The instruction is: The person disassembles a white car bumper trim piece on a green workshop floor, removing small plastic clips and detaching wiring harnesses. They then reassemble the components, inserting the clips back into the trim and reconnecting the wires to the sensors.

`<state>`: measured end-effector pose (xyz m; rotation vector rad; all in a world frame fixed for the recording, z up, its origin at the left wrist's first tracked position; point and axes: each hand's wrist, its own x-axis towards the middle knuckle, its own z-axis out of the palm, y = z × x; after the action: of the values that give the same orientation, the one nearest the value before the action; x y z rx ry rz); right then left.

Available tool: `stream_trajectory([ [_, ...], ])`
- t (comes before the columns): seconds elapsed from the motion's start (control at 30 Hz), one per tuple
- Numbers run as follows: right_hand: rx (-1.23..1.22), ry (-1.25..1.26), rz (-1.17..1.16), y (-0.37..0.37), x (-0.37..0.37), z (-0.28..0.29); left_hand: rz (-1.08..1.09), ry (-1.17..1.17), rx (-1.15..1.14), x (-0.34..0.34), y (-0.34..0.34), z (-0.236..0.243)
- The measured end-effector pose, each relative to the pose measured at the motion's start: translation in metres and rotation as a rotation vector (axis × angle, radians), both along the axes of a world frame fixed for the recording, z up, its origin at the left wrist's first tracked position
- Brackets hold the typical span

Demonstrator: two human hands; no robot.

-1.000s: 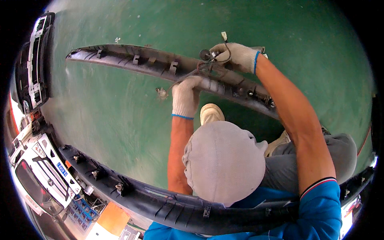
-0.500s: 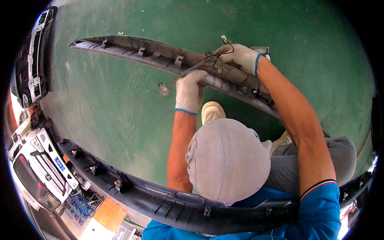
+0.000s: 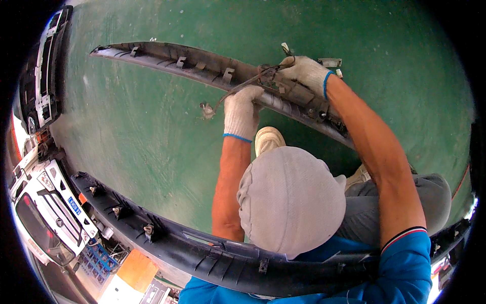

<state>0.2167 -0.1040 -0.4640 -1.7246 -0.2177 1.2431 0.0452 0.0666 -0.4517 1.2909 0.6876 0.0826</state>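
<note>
My left hand (image 3: 242, 112), in a cream knit glove with a blue cuff, grips the near edge of a long dark curved plastic trim (image 3: 167, 62) with bracket tabs, lying on the green floor. My right hand (image 3: 306, 73), gloved alike, has its fingers closed on a dark wiring harness (image 3: 248, 82) above the trim. A small pale connector (image 3: 285, 48) sticks up by those fingers, and another fitting (image 3: 206, 110) hangs at the harness's lower-left end. Beyond my right hand is a small rectangular part (image 3: 330, 63).
A second long black trim (image 3: 217, 268) with fittings spans the lower view. A grey cap (image 3: 291, 200) and cream shoe (image 3: 268, 141) sit below my hands. At left are a black-and-silver bumper part (image 3: 44, 68), a white vehicle (image 3: 50, 207), a blue crate (image 3: 98, 261) and an orange board (image 3: 136, 268).
The trim's far-left end has moved up and slightly right in the view, as has my left hand on it. My right hand has shifted slightly right and down with the harness.
</note>
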Motion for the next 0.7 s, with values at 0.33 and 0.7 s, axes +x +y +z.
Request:
stream_trajectory([
  [0.33,-0.121,-0.284,0.090,0.015,0.002,-0.002,0.125,0.120,-0.244,0.011,-0.006,0.022],
  [0.7,-0.240,-0.450,0.353,0.025,0.011,0.003,0.140,0.182,-0.256,0.017,-0.008,0.037],
])
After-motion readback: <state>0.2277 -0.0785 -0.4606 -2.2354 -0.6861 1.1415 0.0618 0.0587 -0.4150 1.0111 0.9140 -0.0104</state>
